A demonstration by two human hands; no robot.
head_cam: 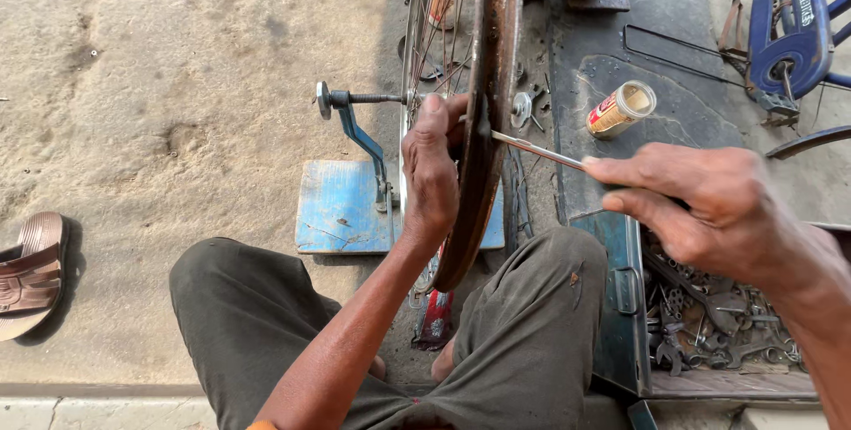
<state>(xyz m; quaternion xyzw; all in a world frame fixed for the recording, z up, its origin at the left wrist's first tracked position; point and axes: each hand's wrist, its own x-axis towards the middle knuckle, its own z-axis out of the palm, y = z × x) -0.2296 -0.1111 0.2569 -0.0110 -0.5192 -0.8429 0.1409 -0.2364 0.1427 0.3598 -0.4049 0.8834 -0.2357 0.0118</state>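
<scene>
The left hand (432, 168) is wrapping its fingers round the rusty rim (486, 120) of the bicycle wheel (448, 49), gripping it tight right at the centre of the view. The wheel is standing upright on its edge, running from twelve o'clock down to about six, between the person's knees. Over at three o'clock the right hand (709, 208) is pinching a thin metal rod (536, 151) between thumb and fingers, closed firmly on it, and the rod's tip is touching the rim just beside the left hand's fingers. The wheel's axle is sitting in a blue stand (355, 191) at nine o'clock of the rim, with a threaded bolt poking out to the left and a flat blue base lying on the sandy ground. At about two o'clock a small jar (622, 109) with a red and white label is lying on its side on a dark mat. At four o'clock an open metal toolbox (620, 306) is showing a jumble of wrenches and nuts. Far at eight o'clock a brown sandal (31, 270) is resting on the ground. At one o'clock, top corner, a blue bicycle frame part (789, 22) is lying well apart from the hands.
</scene>
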